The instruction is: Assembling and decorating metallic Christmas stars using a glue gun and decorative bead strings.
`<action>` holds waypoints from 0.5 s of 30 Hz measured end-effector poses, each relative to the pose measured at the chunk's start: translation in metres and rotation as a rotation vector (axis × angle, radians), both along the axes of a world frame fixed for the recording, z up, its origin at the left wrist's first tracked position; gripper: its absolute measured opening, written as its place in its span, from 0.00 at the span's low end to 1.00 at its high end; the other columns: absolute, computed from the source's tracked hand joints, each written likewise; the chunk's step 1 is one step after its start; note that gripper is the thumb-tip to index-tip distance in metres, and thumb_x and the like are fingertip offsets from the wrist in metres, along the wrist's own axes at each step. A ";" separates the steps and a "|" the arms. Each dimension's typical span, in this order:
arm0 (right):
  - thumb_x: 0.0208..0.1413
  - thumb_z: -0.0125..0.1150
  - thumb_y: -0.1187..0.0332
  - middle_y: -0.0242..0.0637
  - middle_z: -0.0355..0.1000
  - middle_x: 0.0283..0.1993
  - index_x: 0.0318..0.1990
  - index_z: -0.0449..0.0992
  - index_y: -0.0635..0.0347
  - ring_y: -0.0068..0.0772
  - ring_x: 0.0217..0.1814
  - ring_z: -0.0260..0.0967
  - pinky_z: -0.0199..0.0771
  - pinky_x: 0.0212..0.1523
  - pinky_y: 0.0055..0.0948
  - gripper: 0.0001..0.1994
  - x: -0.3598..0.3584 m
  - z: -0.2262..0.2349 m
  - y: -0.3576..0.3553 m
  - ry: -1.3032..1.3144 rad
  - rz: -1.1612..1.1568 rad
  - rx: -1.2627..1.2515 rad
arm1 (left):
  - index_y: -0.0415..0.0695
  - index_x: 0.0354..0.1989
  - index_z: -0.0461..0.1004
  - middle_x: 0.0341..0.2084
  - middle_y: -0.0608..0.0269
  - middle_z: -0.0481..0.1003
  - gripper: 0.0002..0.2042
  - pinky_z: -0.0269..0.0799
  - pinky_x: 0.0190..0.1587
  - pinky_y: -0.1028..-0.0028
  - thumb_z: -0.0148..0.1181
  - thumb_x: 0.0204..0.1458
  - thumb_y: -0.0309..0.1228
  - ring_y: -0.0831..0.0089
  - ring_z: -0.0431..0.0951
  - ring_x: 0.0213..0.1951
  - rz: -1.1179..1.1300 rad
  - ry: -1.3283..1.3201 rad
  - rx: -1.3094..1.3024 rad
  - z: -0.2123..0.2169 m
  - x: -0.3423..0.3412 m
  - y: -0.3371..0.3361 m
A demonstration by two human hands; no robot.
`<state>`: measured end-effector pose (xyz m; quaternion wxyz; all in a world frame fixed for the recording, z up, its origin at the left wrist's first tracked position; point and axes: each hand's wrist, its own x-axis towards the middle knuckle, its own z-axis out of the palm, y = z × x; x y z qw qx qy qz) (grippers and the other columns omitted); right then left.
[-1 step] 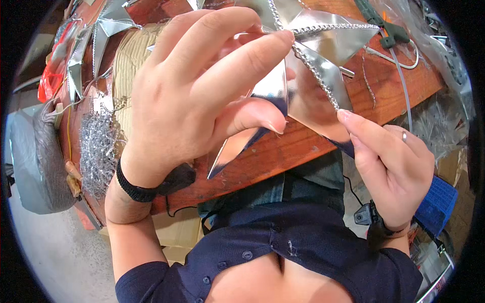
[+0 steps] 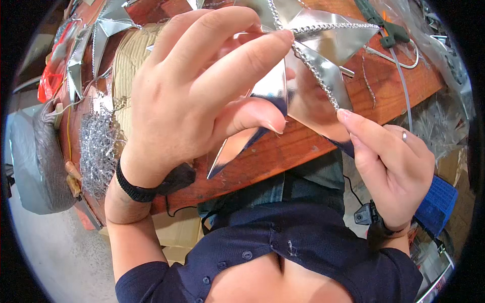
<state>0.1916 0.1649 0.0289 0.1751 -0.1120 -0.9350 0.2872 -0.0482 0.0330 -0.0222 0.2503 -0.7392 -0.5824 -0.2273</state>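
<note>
Silver star [image 2: 308, 60], a shiny folded foil piece with beaded trim along its ridges, is held up close under the camera, above the near edge of the wooden table [image 2: 283, 151], between both hands. My left hand [image 2: 202, 96] covers the star's left side: I see the fingers curled over the upper face and the thumb pressed under one mirror-bright point, so that point is pinched between thumb and fingers, with its lower tip poking out down and to the left. My right hand [image 2: 394, 166] sits lower and to the right, its index finger and thumb pressed together at the end of the beaded trim [image 2: 316, 76] on the star's lower right arm; the other fingers fold in behind, and a ring shows on one of them. Each wrist carries a dark band. On the far left of the table I see more silver stars [image 2: 103, 30] lying beside a roll of corrugated cardboard [image 2: 126, 65], with a tangle of silver tinsel [image 2: 96, 151] just near of them. At the far right a green-handled tool [image 2: 386, 28] lies on the wood with a pale cord looped beside it. Clear plastic wrapping [image 2: 444, 65] bunches at the right edge.
</note>
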 end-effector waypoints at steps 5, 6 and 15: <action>0.44 0.60 0.86 0.37 0.71 0.23 0.43 0.80 0.66 0.29 0.21 0.64 0.63 0.25 0.24 0.16 0.000 -0.003 0.002 0.050 0.003 0.035 | 0.46 0.49 0.76 0.41 0.57 0.74 0.33 0.70 0.43 0.66 0.39 0.54 0.62 0.61 0.75 0.41 0.020 0.088 -0.078 0.015 -0.007 -0.005; 0.43 0.60 0.86 0.37 0.71 0.23 0.43 0.80 0.66 0.28 0.21 0.64 0.62 0.25 0.24 0.16 0.000 -0.001 0.000 0.020 -0.009 0.039 | 0.46 0.49 0.76 0.41 0.57 0.74 0.33 0.70 0.43 0.66 0.39 0.54 0.62 0.61 0.75 0.41 0.042 0.029 -0.086 0.017 0.002 -0.004; 0.43 0.60 0.86 0.37 0.71 0.24 0.43 0.79 0.67 0.28 0.20 0.62 0.62 0.23 0.24 0.16 0.002 -0.006 0.001 0.040 0.006 0.056 | 0.46 0.49 0.76 0.42 0.57 0.74 0.32 0.70 0.45 0.66 0.39 0.55 0.61 0.61 0.75 0.42 0.062 0.027 -0.115 0.017 0.005 -0.006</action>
